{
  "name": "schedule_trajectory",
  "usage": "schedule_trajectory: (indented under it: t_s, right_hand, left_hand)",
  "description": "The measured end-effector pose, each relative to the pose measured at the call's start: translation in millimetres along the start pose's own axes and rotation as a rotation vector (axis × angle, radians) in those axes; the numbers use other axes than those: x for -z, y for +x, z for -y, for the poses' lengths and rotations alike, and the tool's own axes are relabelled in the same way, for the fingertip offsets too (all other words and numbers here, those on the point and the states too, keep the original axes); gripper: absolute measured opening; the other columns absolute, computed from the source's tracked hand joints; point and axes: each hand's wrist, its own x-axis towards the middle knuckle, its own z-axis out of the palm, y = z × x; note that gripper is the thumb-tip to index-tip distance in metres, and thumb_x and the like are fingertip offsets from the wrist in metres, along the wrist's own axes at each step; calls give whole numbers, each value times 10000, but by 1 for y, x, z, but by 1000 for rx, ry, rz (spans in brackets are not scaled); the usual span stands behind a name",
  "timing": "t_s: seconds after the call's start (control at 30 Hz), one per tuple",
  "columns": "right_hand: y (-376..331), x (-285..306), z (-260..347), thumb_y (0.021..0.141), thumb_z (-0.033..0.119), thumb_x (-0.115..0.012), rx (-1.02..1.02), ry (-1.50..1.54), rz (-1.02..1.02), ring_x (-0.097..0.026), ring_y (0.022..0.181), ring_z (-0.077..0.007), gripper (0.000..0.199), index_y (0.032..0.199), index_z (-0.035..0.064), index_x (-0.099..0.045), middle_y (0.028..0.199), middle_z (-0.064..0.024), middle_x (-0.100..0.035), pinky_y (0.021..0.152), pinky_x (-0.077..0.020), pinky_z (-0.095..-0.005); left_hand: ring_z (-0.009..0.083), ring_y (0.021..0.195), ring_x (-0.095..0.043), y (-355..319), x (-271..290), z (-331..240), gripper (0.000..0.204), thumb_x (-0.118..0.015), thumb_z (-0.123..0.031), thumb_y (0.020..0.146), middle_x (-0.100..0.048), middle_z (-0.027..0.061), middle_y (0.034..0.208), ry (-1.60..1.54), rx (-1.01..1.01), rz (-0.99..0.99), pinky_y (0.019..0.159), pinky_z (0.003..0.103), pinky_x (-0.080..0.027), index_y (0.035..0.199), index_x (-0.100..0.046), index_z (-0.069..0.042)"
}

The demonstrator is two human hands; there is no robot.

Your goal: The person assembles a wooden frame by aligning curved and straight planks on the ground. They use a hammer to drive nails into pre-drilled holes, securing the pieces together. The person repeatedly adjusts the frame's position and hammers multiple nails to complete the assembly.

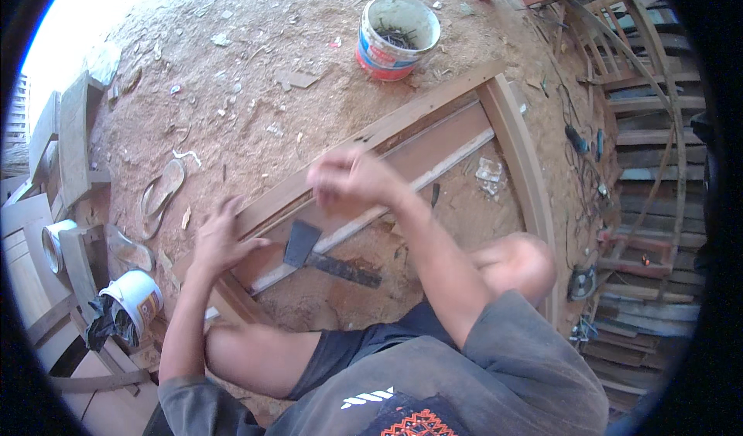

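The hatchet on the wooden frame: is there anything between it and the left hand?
In the head view, only bare wood of the frame lies between the hatchet and the left hand, which presses flat on the frame.

Wooden frame (433,138) flat, hatchet (306,244) seemingly atop.

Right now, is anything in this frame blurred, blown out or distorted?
Head view: the raised right hand is motion-blurred; the left hand, on the wooden frame, is sharper. Sky at upper left is blown out. Fisheye bends the frame's edges, and the rim is black.
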Motion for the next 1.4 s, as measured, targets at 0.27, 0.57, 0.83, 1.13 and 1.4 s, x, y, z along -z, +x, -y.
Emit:
schedule_trajectory:
  t_s: [0.27,0.57,0.83,1.13,1.4]
  right_hand:
    - [112,255,79,953,191,-665,-3,-737,-745,-786,929,-215,247,1094,31,-789,986,-158,-802,820,-609,-353]
    - [209,341,36,876,195,-729,-373,-1436,-114,-735,1064,-331,252,1098,101,-800,1087,-182,-773,945,-563,-427]
    - [215,328,40,885,262,-762,-420,-1514,-107,-735,1035,-339,242,1043,82,-800,1058,-190,-770,916,-567,-431]
    - [110,322,97,964,159,-684,20,-1222,-359,-696,660,-221,181,917,-7,-739,823,-140,-723,651,-544,-379]
    - [22,238,76,1030,162,-669,34,-368,-292,-632,653,-74,163,999,19,-741,812,3,-679,605,-516,-258]
  left_hand:
    - [347,1016,-705,111,-72,-96,639,-831,-484,788,-720,126,1132,37,-84,-227,923,454,-529,1237,-615,-85]
    - [319,1064,-692,109,-79,-87,637,-812,-325,705,-708,121,1214,86,-109,-252,906,446,-518,1268,-626,-93]
    - [299,1085,-692,109,-77,-89,699,-827,-316,673,-707,109,1249,133,-105,-238,911,447,-520,1304,-625,-92]
    - [299,1057,-700,110,-76,-94,641,-807,-297,683,-714,108,1222,79,-91,-283,922,437,-524,1264,-630,-91]
    - [308,1101,-696,114,-61,-111,607,-778,-469,865,-696,120,1317,5,-123,-332,958,431,-504,1321,-625,-99]
